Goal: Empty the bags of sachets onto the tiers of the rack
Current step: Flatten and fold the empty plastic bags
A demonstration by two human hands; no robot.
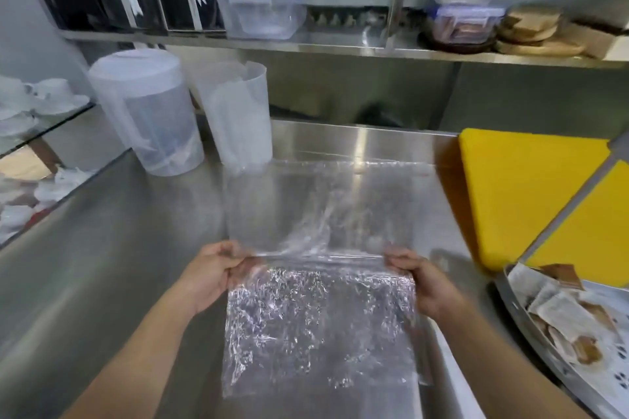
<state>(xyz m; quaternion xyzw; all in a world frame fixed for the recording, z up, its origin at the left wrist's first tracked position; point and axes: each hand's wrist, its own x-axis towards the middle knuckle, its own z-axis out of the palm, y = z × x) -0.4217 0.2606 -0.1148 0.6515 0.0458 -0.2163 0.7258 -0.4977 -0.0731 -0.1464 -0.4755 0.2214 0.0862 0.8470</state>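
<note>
A clear, empty, crinkled plastic bag point(320, 326) hangs between my hands over the steel counter point(112, 248). My left hand point(214, 274) pinches its upper left corner and my right hand point(423, 282) pinches its upper right corner. A second clear bag point(323, 204) lies flat on the counter just beyond, its near edge close to the one I hold. At the lower right, a round perforated metal rack tier point(531, 326) holds several white and brown sachets point(565, 313).
Two translucent plastic jugs point(146, 112) point(241, 116) stand at the back left. A yellow cutting board point(524, 194) lies at the right. A steel shelf point(340, 44) above carries lidded plastic boxes point(262, 8) and dark boxes. White cups point(44, 102) sit behind glass at the left.
</note>
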